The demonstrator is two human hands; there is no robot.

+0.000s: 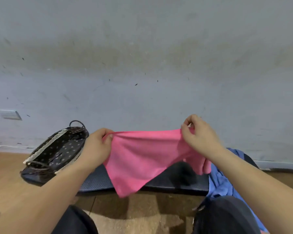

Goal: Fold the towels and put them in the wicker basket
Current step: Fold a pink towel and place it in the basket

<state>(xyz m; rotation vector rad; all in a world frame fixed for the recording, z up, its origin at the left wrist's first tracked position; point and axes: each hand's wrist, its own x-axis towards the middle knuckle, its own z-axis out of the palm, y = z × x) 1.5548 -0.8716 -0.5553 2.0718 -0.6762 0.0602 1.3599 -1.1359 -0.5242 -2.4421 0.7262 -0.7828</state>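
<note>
Pink towel is held up in the air, stretched between both hands in front of a scuffed grey wall, and hangs down to a point above the near edge of a dark mat. The mat lies on a wooden floor along the foot of the wall. A crumpled blue cloth is heaped at the mat's right end, beside the person's right knee. The wicker basket, lined with dark dotted fabric and trimmed in white, stands at the mat's left end with no towel in it, just beyond the left forearm. The left hand pinches the towel's upper left corner between thumb and fingers, and the right hand pinches the upper right corner, held a little higher. A pale wall plate sits low on the wall at far left.
</note>
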